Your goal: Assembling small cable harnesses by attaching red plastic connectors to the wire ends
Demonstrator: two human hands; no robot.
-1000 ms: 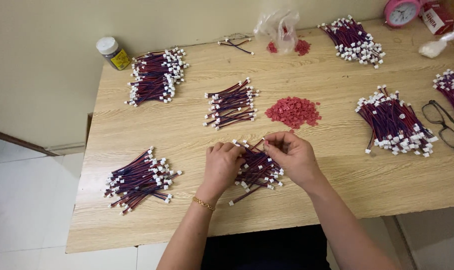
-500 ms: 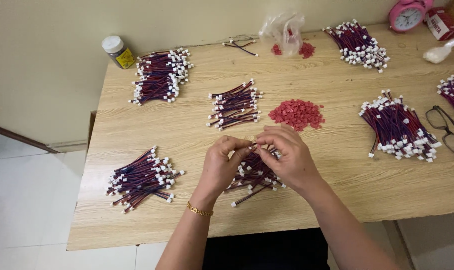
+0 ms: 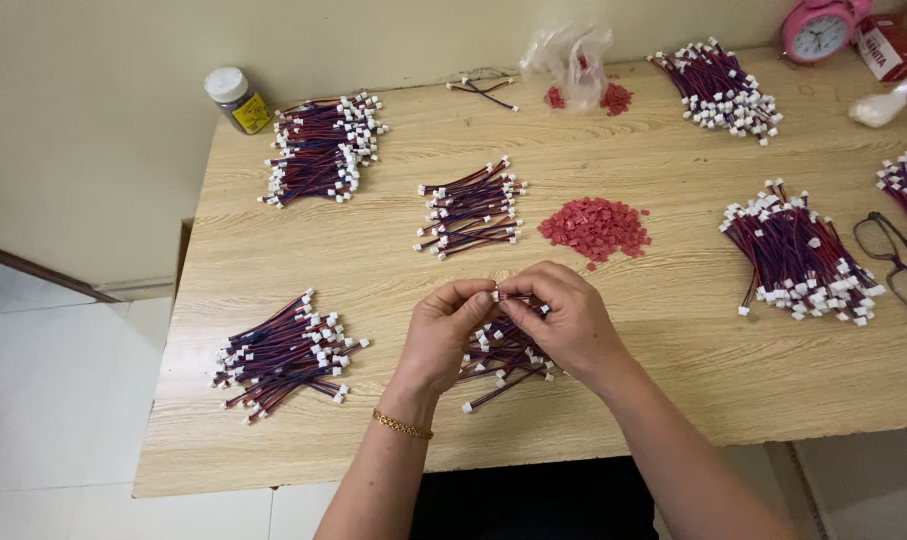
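Red-and-blue wires with small white plugs are what both hands work on, above the near edge of a pale wooden table. The left hand comes up from below with a gold bracelet on its wrist, thumb and forefinger curled toward the middle. The right hand reaches in from the lower right, knuckles up, fingers bent toward the left hand. Fingertips of both hands meet and pinch one small white plug between them — each hand is closed on it, though how the wire hangs from it is hidden by the fingers.

Right under the two hands lies a loose wire bundle, partly covered by the palms, its thin wires dark red and blue, each ending in a white plug; one strand sticks out toward the person.

Left of the grip, apart from it, lies a second bundle. Beyond the grip, further up the table, sit a smaller bundle and — just to its right — a heap of small red pieces. Well to the right of the grip lies a thick bundle, with a pair of glasses beside it.
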